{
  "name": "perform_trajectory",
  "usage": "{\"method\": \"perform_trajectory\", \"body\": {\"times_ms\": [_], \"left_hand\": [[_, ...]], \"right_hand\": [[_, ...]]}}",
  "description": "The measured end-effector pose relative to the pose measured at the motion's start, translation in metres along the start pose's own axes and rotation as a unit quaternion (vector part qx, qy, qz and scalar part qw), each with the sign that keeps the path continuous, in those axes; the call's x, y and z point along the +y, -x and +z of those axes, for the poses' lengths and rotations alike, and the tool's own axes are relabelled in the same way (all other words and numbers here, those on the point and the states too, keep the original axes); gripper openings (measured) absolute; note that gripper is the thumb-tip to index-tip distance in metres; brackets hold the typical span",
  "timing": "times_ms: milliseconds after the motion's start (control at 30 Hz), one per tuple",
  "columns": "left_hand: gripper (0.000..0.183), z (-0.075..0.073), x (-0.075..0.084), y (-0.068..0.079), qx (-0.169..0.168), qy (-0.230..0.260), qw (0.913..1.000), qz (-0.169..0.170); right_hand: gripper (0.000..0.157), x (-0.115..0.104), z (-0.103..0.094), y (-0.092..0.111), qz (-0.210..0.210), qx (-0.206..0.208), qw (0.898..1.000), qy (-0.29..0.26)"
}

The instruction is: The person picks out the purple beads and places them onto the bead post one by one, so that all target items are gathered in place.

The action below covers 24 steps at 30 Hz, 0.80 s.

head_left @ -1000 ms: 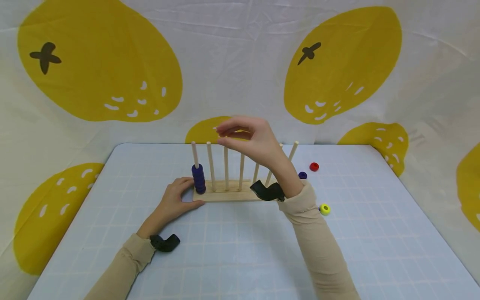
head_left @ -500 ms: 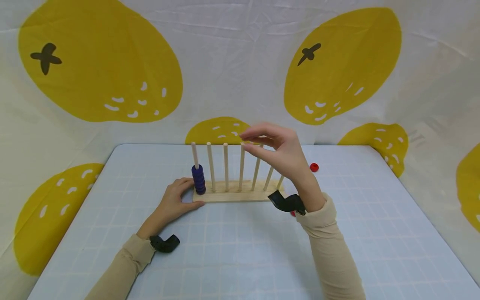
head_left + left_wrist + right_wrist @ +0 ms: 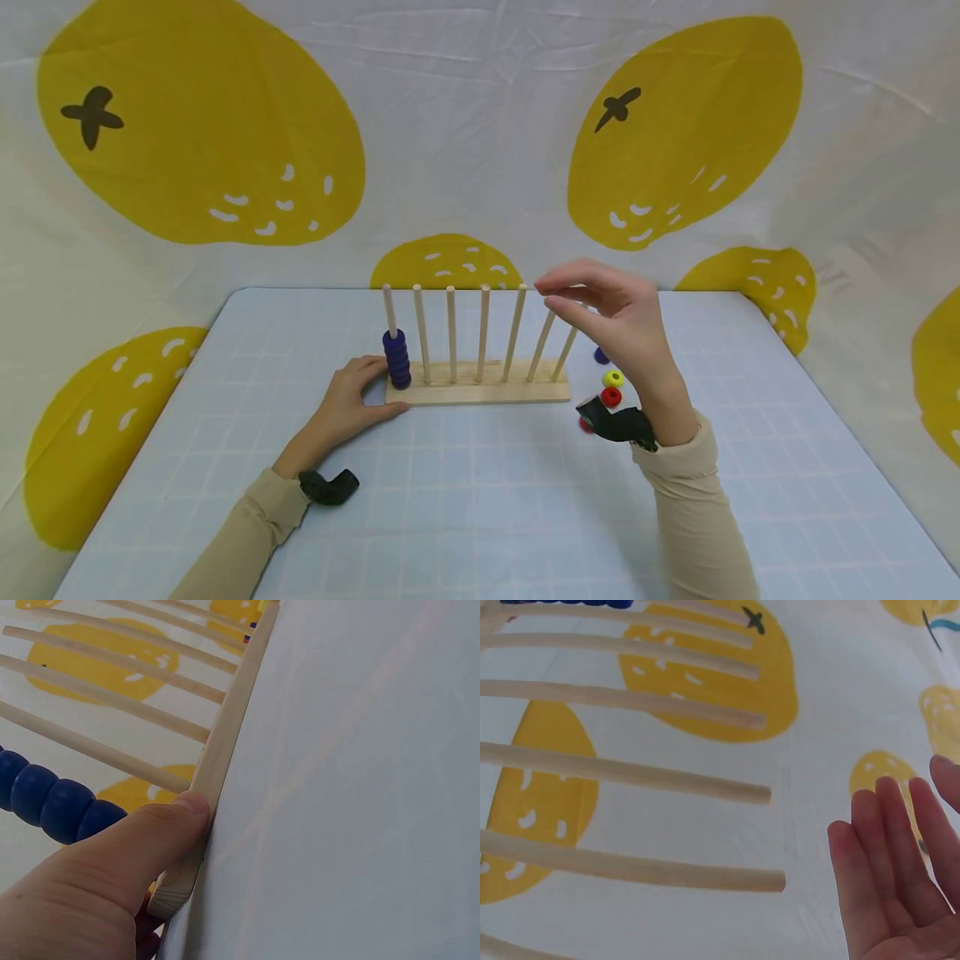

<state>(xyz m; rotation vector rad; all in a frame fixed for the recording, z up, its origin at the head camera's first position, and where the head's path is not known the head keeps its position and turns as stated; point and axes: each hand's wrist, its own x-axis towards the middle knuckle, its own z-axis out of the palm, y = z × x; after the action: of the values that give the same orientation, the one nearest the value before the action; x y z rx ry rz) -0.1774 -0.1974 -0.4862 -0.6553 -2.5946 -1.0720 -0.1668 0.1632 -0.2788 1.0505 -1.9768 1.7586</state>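
Note:
A wooden peg rack (image 3: 480, 395) with a row of upright pegs stands on the table. Its leftmost peg carries a stack of dark blue beads (image 3: 397, 360); the other pegs are bare. My left hand (image 3: 347, 398) grips the rack's left end, with the thumb (image 3: 169, 825) pressed on the front edge of the base and the fingers behind it. Above the rack's right end, my right hand (image 3: 615, 312) hovers with relaxed fingers and nothing between them. The right wrist view shows the right-hand fingers (image 3: 889, 855) apart from the peg tips.
Right of the rack lie loose beads: a blue bead (image 3: 602, 356), a yellow bead (image 3: 612, 379) and a red bead (image 3: 611, 397), partly covered by the right arm. A white cloth (image 3: 465, 125) with yellow fruit prints hangs behind the pale blue checked table (image 3: 450, 500).
My right hand has moved right and slightly down, from above the middle pegs to the rack's right end. The left hand and the rack have stayed in place.

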Motion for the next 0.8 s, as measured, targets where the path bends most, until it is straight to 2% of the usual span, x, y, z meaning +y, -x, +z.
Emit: {"method": "perform_trajectory", "body": {"times_ms": [233,467,800], "left_hand": [[0.064,0.0,0.0,0.0,-0.005,0.003,1.0,-0.005],[0.065,-0.001,0.001,0.0,-0.007,0.0,1.0,-0.005],[0.064,-0.002,0.002,0.0,-0.007,-0.001,0.9999,-0.011]], "right_hand": [[0.02,0.003,-0.017,0.014,0.017,0.033,0.999,-0.014],[0.013,0.013,-0.039,0.028,0.063,0.084,0.994,-0.018],[0.019,0.036,-0.067,0.043,0.124,0.107,0.986,-0.017]]}}
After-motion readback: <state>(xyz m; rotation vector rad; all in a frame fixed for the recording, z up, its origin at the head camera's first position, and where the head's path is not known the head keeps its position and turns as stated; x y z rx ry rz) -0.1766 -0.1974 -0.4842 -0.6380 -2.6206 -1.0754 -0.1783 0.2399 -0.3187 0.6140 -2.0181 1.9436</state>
